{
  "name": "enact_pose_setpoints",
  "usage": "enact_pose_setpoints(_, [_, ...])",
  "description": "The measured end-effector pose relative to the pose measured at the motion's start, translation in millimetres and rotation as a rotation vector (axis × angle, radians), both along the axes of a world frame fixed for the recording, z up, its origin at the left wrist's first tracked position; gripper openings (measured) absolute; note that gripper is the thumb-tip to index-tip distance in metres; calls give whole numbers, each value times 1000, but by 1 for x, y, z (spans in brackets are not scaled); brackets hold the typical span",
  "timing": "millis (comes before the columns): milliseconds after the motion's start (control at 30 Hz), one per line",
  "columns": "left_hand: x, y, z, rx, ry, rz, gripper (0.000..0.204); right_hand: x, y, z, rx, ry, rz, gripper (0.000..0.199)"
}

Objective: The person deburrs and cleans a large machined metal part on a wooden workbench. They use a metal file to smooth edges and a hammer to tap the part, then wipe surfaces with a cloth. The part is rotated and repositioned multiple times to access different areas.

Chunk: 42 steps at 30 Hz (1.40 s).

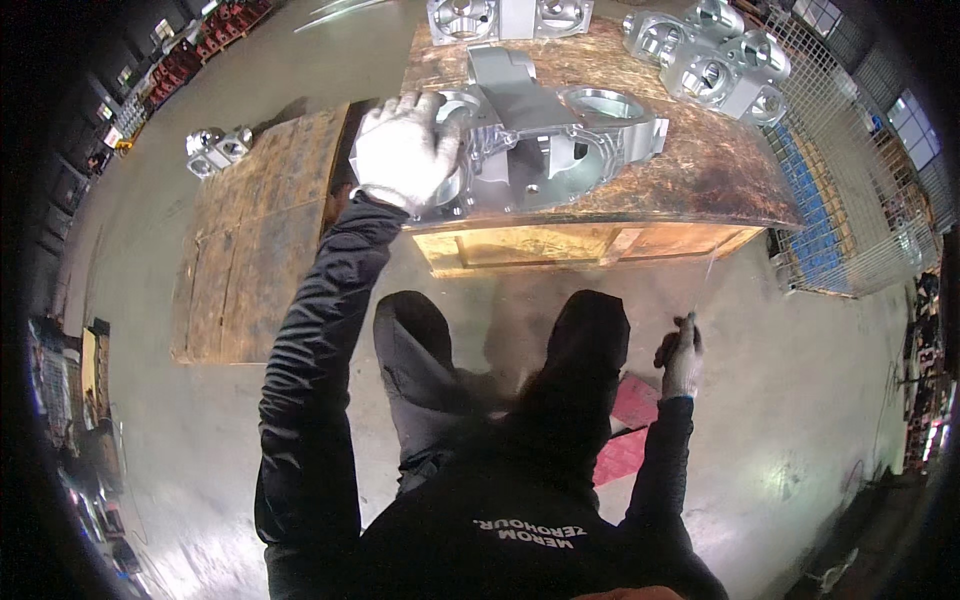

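Observation:
A large machined grey metal casting with several round bores lies at the near edge of a wooden-topped stand in front of me. My left hand, in a white glove, rests flat on the casting's left end, fingers stretched out. Low at my right side, my right hand, also gloved, is closed around a small dark hand tool. The tool's exact kind is too small to make out; a thin light streak runs up from it toward the stand's corner.
More metal castings sit at the stand's far edge and far right. To the left is a low wooden platform, with another casting beyond it. A wire mesh cage stands right. Red pieces lie by my leg.

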<state>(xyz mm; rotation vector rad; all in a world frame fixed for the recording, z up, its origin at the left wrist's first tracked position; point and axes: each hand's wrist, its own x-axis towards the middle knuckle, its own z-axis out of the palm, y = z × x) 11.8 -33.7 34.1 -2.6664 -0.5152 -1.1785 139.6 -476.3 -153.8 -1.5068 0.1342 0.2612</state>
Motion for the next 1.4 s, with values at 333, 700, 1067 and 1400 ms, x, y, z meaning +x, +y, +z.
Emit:
enact_pose_setpoints(333, [-19,13,-28,-40,44,-95,29,-85,-146,-206,-399,196,-42,31])
enact_pose_setpoints(700, [-2,5,-30,-75,-133,-25,24,-127,-154,-318,-784,236,191,38])
enact_pose_setpoints(1067, [22,-15,-6,188,-14,-199,26,-241,-158,-406,-954,388,296,41])
enact_pose_setpoints(1400, [-52,2,-47,64,0,-253,37,-182,-143,-326,-919,380,-50,40])
